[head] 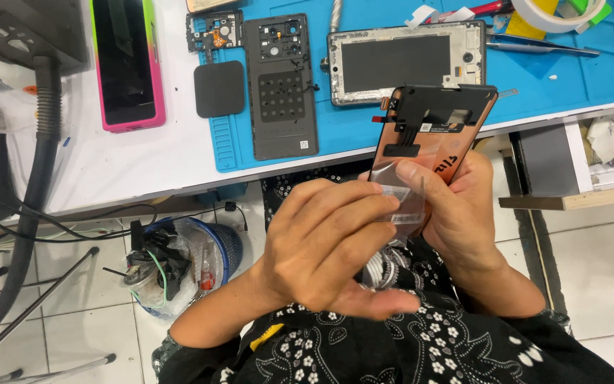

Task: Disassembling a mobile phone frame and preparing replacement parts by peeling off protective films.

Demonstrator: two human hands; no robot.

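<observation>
1. hands meet over the lap, just off the near edge of the table (143, 163), both on a phone screen panel (431, 131) held upright with its dark, copper-edged back toward the camera.
2. right hand (460, 213) wraps the panel's lower end from behind, its grip closed on it, thumb lying across the front.
3. left hand (321, 242) sits in front with fingers curled; its grip pinches a clear plastic film (405, 195) that hangs at the panel's bottom edge, a small white label on it.
4. the panel's top edge stands before the table edge, just below a silver phone frame (406, 62) lying on the blue work mat (584, 78).
5. a dark back cover (281, 89) lies left of that frame on the mat, a black square pad (219, 88) beside it, and a small circuit board (214, 31) above the pad.
6. a phone in a pink case (126, 64) lies face up on the white table, left of the mat.
7. tweezers (541, 48) and a tape roll (556, 14) sit at the mat's far right.
8. a bin (186, 263) with wires stands on the tiled floor below.
</observation>
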